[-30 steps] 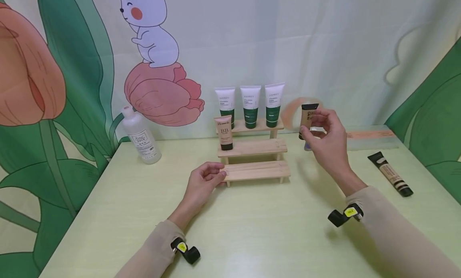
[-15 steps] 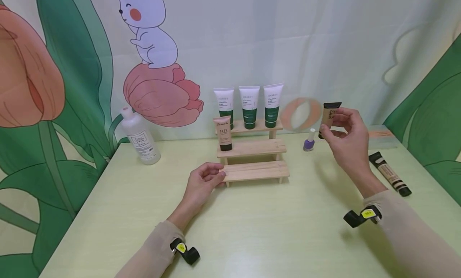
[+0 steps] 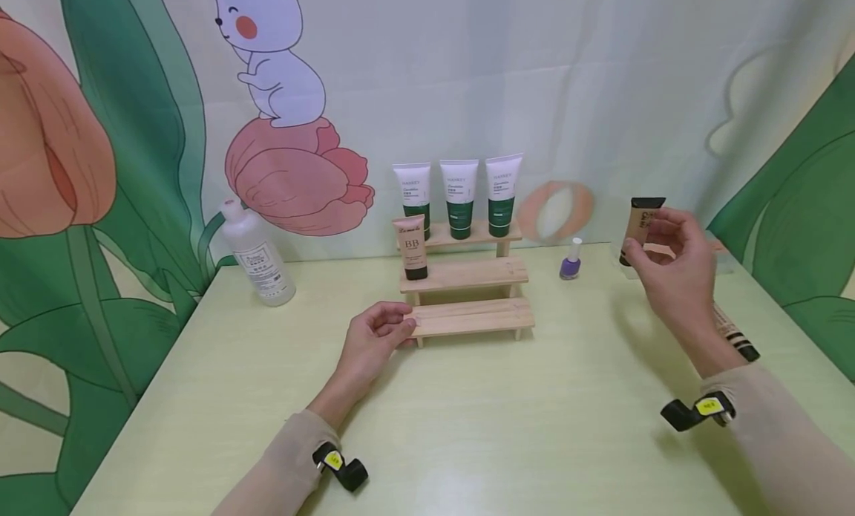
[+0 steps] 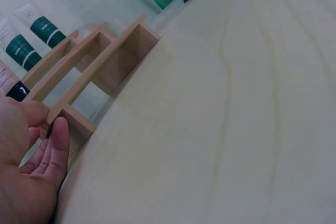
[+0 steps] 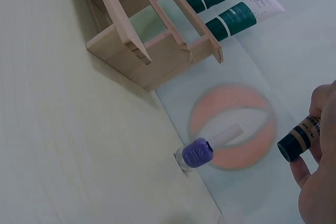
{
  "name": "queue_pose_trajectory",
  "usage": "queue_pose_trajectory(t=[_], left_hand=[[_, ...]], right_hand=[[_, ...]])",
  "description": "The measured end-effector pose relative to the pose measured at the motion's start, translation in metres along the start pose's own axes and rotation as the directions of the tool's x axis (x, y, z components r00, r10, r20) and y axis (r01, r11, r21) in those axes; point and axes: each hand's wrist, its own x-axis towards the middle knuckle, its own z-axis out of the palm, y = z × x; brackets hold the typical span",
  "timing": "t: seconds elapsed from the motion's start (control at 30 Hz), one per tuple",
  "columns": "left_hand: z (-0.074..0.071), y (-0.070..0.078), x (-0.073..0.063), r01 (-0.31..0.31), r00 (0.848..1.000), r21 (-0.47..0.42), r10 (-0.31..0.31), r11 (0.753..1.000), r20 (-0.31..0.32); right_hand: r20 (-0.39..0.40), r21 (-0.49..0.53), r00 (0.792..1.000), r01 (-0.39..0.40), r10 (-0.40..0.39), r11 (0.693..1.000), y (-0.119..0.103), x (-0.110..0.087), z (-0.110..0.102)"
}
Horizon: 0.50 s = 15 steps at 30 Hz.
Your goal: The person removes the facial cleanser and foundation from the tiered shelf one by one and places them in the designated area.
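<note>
My left hand (image 3: 375,339) grips the left end of the lowest step of a three-tier wooden stand (image 3: 470,317); its thumb and fingers show around that end in the left wrist view. My right hand (image 3: 677,271) pinches a small tan tube with black ends (image 3: 637,230), held upright above the table at the right. On the top step stand three white-and-green tubes (image 3: 459,198) in a row. A pink BB cream tube (image 3: 414,247) stands at the left of the middle step. Between the stand and my right hand, a purple nail polish bottle (image 5: 198,153) stands on the table.
A white bottle (image 3: 259,260) stands at the back left of the table (image 3: 427,427). Partly behind my right wrist lies another tan-and-black tube (image 3: 738,338). A flat pale object (image 3: 724,262) lies at the back right. A printed curtain (image 3: 601,93) hangs behind the table.
My right hand has carried the small tan tube to the right, away from the stand, uncovering the nail polish bottle and partly covering the lying tube. My left hand stays on the stand.
</note>
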Motion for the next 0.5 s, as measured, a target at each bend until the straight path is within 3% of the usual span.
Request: queue_pose_trajectory(t=[0.23,0.5], left_hand=[[-0.001,0.0,0.0,-0.02,1.0,-0.025,0.021,0.999,0.009],[0.0,-0.001,0.0,-0.022,1.0,-0.027,0.022,0.999,0.012]], right_hand=[[-0.003,-0.004,1.0,0.024,-0.024,1.0,0.012,-0.006,-0.006],[0.021,-0.037,1.0,-0.006,0.006,0.999,0.032,-0.022,-0.013]])
